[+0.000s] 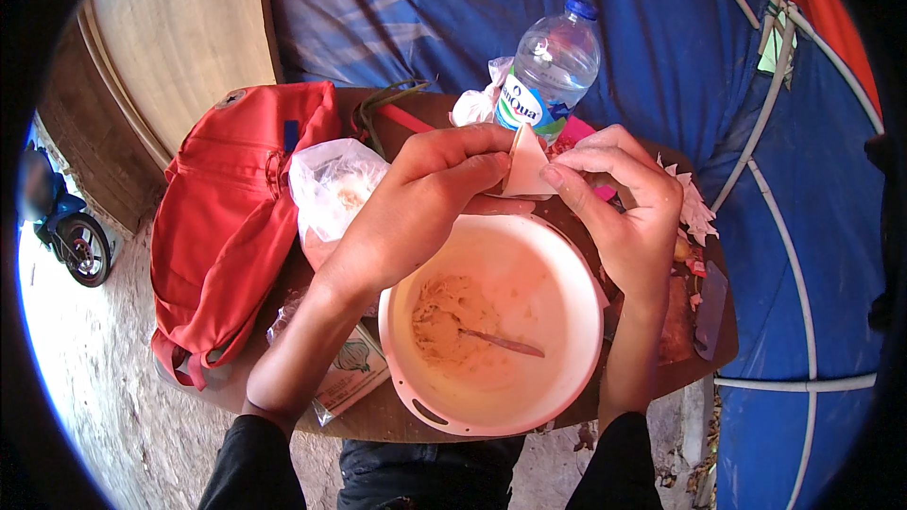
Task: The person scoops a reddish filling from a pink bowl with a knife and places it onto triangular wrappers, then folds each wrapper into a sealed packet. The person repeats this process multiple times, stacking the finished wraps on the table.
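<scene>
Above the far rim of a white basin [588, 349], I hold a thin, pale wrapper folded into a triangle [526, 170]. My left hand [402, 203] pinches its left side between thumb and fingers. At its right edge, the thumb and fingertips of my right hand [631, 198] close on the wrapper. Whether anything lies inside the fold cannot be seen. Down in the basin, a pale, lumpy paste [444, 316] clings to the left part of the bottom. A spoon [505, 344] rests with one end in that paste.
Behind my hands stands a water bottle [567, 52] with a blue cap, beside a small knotted plastic bag [474, 108]. A red backpack [236, 217] and a clear bag [331, 184] lie left. Paper scraps [694, 203] sit right. A blue tarp [794, 302] surrounds the brown table [378, 427].
</scene>
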